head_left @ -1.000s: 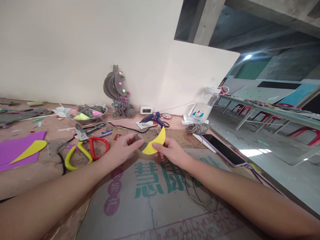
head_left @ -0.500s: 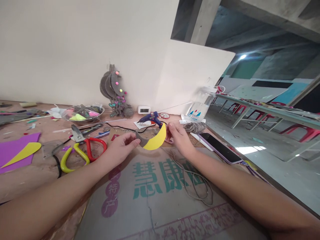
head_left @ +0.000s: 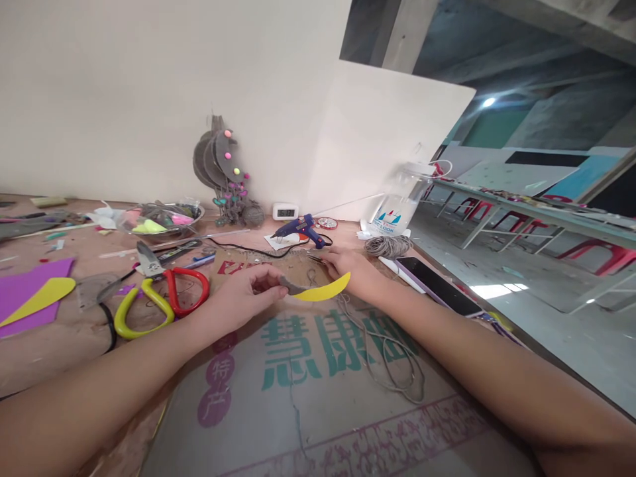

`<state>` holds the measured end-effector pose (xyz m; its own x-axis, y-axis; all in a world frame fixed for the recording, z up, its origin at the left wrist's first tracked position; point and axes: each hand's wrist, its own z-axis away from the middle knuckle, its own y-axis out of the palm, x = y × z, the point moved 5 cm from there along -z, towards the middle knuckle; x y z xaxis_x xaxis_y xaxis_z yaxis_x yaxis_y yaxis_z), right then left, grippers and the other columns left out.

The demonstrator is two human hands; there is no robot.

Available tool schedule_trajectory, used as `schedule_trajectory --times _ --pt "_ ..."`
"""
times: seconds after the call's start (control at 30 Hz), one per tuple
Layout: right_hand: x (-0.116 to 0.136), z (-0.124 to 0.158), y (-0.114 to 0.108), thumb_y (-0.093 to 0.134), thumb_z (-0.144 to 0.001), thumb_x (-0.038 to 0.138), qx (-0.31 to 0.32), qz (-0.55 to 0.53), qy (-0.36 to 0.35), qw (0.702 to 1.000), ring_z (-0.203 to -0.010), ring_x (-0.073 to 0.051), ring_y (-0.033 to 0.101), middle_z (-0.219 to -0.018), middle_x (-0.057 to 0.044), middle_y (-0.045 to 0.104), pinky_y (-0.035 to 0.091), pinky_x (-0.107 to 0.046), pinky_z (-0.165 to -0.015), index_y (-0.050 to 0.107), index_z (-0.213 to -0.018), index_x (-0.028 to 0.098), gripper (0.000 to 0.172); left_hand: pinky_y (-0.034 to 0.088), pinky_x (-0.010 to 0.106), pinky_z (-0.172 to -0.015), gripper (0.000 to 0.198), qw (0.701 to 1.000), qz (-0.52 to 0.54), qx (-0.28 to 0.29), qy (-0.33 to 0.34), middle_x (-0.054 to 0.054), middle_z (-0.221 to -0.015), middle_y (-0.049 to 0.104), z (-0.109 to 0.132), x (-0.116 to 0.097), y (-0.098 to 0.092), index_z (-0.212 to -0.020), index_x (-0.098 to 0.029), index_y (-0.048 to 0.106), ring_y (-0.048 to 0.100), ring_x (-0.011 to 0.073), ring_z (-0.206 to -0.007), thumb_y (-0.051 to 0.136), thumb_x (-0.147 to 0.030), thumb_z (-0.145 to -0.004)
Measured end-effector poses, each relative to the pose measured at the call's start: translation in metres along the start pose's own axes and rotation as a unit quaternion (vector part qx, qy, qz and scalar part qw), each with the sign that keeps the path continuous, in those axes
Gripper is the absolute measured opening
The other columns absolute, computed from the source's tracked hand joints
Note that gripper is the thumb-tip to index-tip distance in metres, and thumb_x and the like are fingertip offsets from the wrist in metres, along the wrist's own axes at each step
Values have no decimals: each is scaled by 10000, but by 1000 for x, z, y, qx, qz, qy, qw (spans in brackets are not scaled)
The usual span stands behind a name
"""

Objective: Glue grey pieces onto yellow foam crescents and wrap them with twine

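My left hand (head_left: 256, 290) pinches the grey end of a crescent-shaped piece (head_left: 325, 290), grey at that end and bright yellow along the rest. The crescent is tilted nearly edge-on above the cardboard, its yellow tip passing in front of my right wrist. My right hand (head_left: 342, 265) is lowered to the board behind the crescent, its fingers closed at a thin dark metal tool (head_left: 318, 260) whose kind I cannot make out. Loose grey cord (head_left: 392, 381) lies on the printed cardboard (head_left: 238, 424) below my right forearm.
Red-and-yellow-handled scissors (head_left: 152, 265) and purple sheet (head_left: 30, 285) lie left. Behind are a glue gun (head_left: 301, 230), small clock (head_left: 285, 211), bowl (head_left: 163, 228) and grey hanging ornament (head_left: 218, 165). Right stand a phone (head_left: 437, 285), cord coil (head_left: 388, 246) and clear jug (head_left: 397, 202).
My right hand has let go of the crescent's yellow tip and moved down to the board. The crescent has tipped flatter in my left hand, its yellow end swinging right.
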<state>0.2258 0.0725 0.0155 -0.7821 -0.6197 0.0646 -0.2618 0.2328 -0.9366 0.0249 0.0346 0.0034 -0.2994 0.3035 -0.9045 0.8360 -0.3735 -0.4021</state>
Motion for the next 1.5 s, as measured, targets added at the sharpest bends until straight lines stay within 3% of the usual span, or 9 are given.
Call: schedule_trajectory --times 0.17,0.3,0.43,0.6,0.7,0.8,0.93,1.23,1.5 --pt "-5 3 -5 391 -868 171 -100 -68 74 990 -766 -170 545 -892 -91 601 428 -290 -698 529 -1047 123 232 361 222 -618 239 999 35 11 4 -31 -724 495 0 0 -1 -778 -169 509 457 105 -678 553 -404 -783" --pt "13 5 -20 321 -925 273 -154 -179 90 967 -707 -147 532 -814 -44 591 421 -272 -666 518 -1029 155 252 348 215 -615 243 999 47 15 22 -30 -706 475 -2 -3 -4 -734 -160 503 432 98 -661 520 -391 -808" --pt "40 8 -25 383 -912 326 -140 -223 59 963 -806 -155 550 -924 -53 606 432 -269 -697 524 -1058 176 252 331 207 -573 262 998 47 34 18 -35 -682 466 -4 0 -5 -707 -166 490 412 94 -615 521 -408 -804" --pt "57 15 -22 486 -866 354 -150 -205 7 967 -674 -124 532 -843 -29 591 436 -246 -605 482 -1085 207 264 370 216 -625 218 991 110 73 28 -19 -723 521 -5 1 -1 -759 -167 522 464 115 -669 532 -381 -803" --pt "62 16 -23 481 -875 323 -153 -179 -47 971 -724 -138 563 -895 -47 609 453 -265 -648 490 -1107 211 258 377 218 -651 205 988 131 85 23 -18 -733 524 -6 1 1 -761 -160 530 473 113 -687 534 -360 -808" --pt "66 15 -24 431 -903 306 -126 -143 -81 978 -816 -160 586 -969 -69 625 456 -284 -706 478 -1170 202 291 371 213 -641 209 987 125 95 40 -20 -735 516 -6 2 1 -770 -159 535 463 109 -687 528 -363 -816" --pt "67 15 -19 423 -906 335 -79 -82 -106 988 -806 -165 584 -930 -64 644 439 -270 -665 497 -1177 194 314 390 230 -654 233 990 98 96 32 -9 -741 529 -6 5 -1 -781 -157 540 480 124 -711 524 -388 -814" --pt "65 13 -11 401 -916 355 -63 -48 -114 990 -765 -151 570 -896 -48 650 402 -260 -637 520 -1161 207 310 425 271 -675 277 994 63 84 27 13 -765 581 -5 1 -3 -809 -162 577 524 154 -733 553 -436 -775" --pt "65 13 -7 424 -907 363 -66 -69 -120 988 -751 -144 576 -888 -50 654 400 -251 -625 545 -1122 200 296 385 242 -651 234 994 31 99 28 -6 -762 505 -4 4 -2 -805 -160 537 465 127 -714 492 -389 -822"
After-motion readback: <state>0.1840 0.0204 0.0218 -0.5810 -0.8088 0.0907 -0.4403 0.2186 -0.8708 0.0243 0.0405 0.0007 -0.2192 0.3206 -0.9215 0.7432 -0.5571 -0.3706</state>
